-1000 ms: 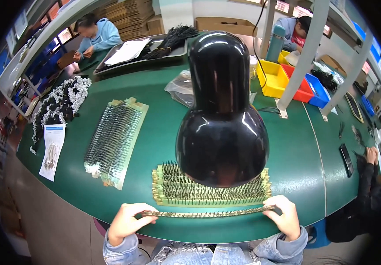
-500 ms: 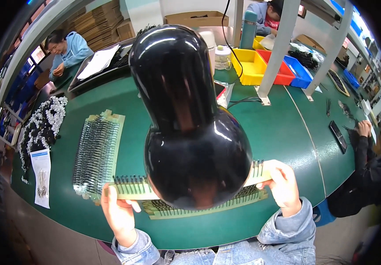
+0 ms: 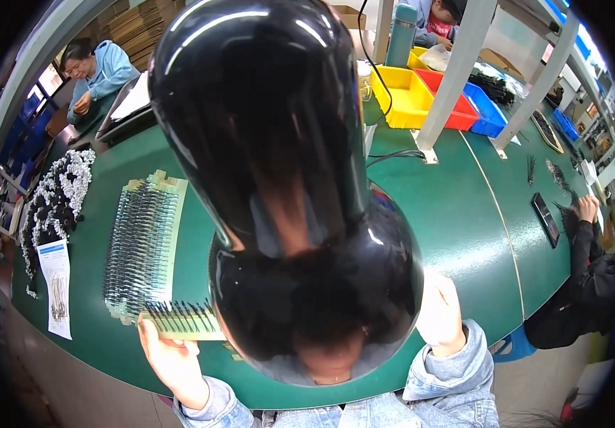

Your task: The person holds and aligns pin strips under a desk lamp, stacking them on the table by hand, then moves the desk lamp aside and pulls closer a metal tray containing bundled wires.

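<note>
My left hand [image 3: 172, 354] pinches the left end of a pale green strip [image 3: 185, 326] lined with a row of thin black pin-like parts. A large glossy black rounded object [image 3: 314, 307], with a domed upper part, fills the middle and hides most of the strip. Along its right edge my right hand [image 3: 439, 312] curls inward; its fingertips and the strip's right end are out of sight. To the left, a batch of similar strips [image 3: 143, 242] with dark parts lies side by side. Another pale strip [image 3: 232, 351] barely shows below the black object.
On the left are a white-and-black heap [image 3: 58, 192] and a bagged sample with a paper label [image 3: 56, 285]. Yellow [image 3: 400, 96], red and blue bins stand behind a metal post [image 3: 457, 71]. A black phone [image 3: 545, 220] lies right. Co-workers sit around the green table [image 3: 464, 207].
The black object looms larger and covers more of the strip. Both my hands have shifted left, the left one lower too. The right fingertips are now hidden.
</note>
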Available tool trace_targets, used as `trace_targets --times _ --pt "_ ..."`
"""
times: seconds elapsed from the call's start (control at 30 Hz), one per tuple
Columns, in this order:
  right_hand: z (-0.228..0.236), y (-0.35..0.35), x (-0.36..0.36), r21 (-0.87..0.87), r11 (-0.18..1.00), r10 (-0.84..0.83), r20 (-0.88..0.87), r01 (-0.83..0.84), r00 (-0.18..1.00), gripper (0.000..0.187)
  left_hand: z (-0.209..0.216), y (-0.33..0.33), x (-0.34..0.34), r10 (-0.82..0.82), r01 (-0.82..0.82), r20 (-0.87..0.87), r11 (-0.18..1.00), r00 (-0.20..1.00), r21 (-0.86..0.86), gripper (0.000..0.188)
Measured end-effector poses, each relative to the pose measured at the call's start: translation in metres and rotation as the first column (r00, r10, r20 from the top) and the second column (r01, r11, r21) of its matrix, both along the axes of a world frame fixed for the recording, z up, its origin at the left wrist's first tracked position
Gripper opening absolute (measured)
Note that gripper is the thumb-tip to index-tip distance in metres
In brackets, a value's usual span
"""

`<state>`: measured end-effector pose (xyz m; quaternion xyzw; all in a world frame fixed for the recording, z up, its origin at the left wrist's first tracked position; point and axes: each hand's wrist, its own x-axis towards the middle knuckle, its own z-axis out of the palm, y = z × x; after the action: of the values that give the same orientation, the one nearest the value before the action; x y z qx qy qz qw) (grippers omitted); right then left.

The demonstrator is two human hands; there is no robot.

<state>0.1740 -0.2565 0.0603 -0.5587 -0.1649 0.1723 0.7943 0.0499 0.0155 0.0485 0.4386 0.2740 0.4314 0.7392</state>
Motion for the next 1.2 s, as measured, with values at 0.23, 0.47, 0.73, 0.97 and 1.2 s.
trace_targets --times 0.23,0.47,0.73,0.97,1.2 --pt "0.005 -0.006 -0.005 0.094 0.995 0.047 -0.042 -0.043 0.998 0.031 -0.011 -0.004 0.001 0.143 -0.143 -0.006 0.990 0.990 -0.007 0.035" --pt "0.002 -0.011 -0.007 0.044 0.998 0.037 -0.057 -0.034 0.998 0.032 -0.047 0.021 -0.023 0.036 -0.024 -0.048 0.974 0.998 0.225 0.038" --pt "0.001 -0.013 -0.005 -0.022 0.997 0.072 0.046 -0.071 0.996 0.031 -0.049 0.024 -0.026 0.041 -0.039 -0.021 0.997 0.999 0.062 0.036" --pt "-0.008 -0.019 -0.001 -0.028 0.999 0.025 0.021 -0.024 0.999 0.031 -0.034 0.014 -0.016 -0.033 0.037 -0.016 0.967 0.999 0.253 0.032" --pt "-0.006 -0.026 0.008 -0.074 0.972 -0.229 -0.125 0.221 0.965 0.033 0.008 -0.027 0.016 -0.224 0.232 0.157 0.972 0.962 -0.034 0.017"
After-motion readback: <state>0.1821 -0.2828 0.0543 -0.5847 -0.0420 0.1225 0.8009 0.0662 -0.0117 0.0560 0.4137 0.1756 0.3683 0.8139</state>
